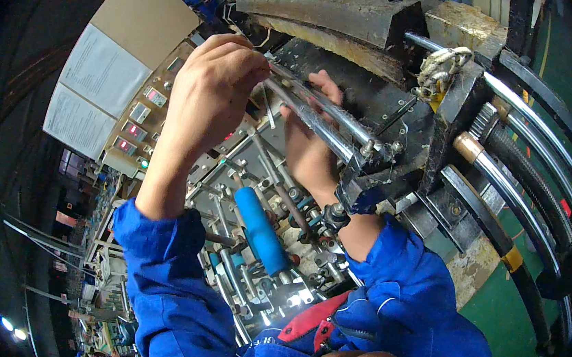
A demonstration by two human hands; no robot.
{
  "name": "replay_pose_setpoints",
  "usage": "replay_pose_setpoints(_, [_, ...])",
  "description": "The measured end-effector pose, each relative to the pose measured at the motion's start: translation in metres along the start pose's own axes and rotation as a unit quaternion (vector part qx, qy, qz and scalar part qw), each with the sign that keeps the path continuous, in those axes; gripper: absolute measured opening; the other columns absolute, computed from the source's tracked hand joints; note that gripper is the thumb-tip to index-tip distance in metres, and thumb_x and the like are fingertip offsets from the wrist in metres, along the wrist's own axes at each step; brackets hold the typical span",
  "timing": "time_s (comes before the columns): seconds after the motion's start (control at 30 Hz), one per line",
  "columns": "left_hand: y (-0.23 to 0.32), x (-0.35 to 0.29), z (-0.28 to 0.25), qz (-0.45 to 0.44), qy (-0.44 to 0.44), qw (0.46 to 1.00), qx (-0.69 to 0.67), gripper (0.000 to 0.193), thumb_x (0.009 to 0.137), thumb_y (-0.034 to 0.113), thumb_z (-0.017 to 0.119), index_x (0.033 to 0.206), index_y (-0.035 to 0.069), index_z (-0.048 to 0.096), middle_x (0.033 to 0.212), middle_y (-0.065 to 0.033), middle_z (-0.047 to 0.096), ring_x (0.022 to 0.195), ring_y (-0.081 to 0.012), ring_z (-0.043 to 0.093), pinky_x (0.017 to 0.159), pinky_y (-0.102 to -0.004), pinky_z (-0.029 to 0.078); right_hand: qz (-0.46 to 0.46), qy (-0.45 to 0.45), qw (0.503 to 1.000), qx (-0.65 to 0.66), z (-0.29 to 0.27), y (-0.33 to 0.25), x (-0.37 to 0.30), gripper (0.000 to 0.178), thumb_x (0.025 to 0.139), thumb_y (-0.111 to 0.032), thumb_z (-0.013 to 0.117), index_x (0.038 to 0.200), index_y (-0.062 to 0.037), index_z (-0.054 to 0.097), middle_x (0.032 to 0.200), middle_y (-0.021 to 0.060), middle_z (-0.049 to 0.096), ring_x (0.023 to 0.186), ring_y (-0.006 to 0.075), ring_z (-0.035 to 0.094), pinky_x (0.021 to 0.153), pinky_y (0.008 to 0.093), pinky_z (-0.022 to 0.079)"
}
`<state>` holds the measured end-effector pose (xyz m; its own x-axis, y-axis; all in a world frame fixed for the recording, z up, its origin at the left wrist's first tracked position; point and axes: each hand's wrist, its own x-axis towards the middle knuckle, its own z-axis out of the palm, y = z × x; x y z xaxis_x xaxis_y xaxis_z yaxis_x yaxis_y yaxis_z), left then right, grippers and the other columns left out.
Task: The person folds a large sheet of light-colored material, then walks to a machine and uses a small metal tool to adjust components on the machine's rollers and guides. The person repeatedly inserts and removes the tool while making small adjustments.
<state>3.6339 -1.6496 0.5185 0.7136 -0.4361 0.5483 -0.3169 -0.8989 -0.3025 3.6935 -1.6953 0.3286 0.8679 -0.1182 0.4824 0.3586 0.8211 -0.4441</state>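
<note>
My left hand (pixel 215 89) is closed, its fingertips pinched together by the far end of two parallel metal rods (pixel 312 122). What sits in that pinch is too hidden to make out. Reaching up from below, my right hand (pixel 306 149) passes behind the rods, its thumb and fingers apart and showing on either side of them. The rods cover part of its palm, so contact with them cannot be told. A dark clamp block with small bolts (pixel 368 152) holds the near ends of the rods, just above my right wrist.
A blue roller (pixel 260 231) lies among metal shafts below my hands. To the left stands a control panel (pixel 136 129) with small displays, printed sheets (pixel 97 67) above it. A heavy worn beam (pixel 336 18) spans the top. Curved chrome bars and hoses (pixel 516 180) fill the right.
</note>
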Motion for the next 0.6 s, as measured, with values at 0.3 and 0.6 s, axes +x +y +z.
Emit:
replay_pose_setpoints(0.3, [0.0,-0.005,0.003,0.043,-0.019,0.999,0.019,0.017,0.077,0.005,0.074,0.094,0.005,0.07,0.095,-0.0109,0.069,0.106,-0.0318,0.065,0.09,-0.0413,0.053,-0.1,-0.06,0.965,-0.234,-0.007,0.003,0.0,0.053,0.105,-0.053,0.05,0.126,-0.0057,0.058,0.147,0.0214,0.039,0.135,0.0364,0.044,0.103,0.0434,0.05])
replay_pose_setpoints(0.6, [-0.006,0.002,0.006,0.061,-0.009,0.998,0.02,0.017,0.076,0.005,0.071,0.092,0.005,0.069,0.092,-0.011,0.069,0.104,-0.032,0.065,0.09,-0.0409,0.053,-0.036,-0.056,0.99,-0.128,-0.001,0.003,0.0,0.043,0.102,-0.041,0.06,0.125,-0.0045,0.057,0.138,0.025,0.045,0.129,0.0417,0.048,0.11,0.0535,0.04])
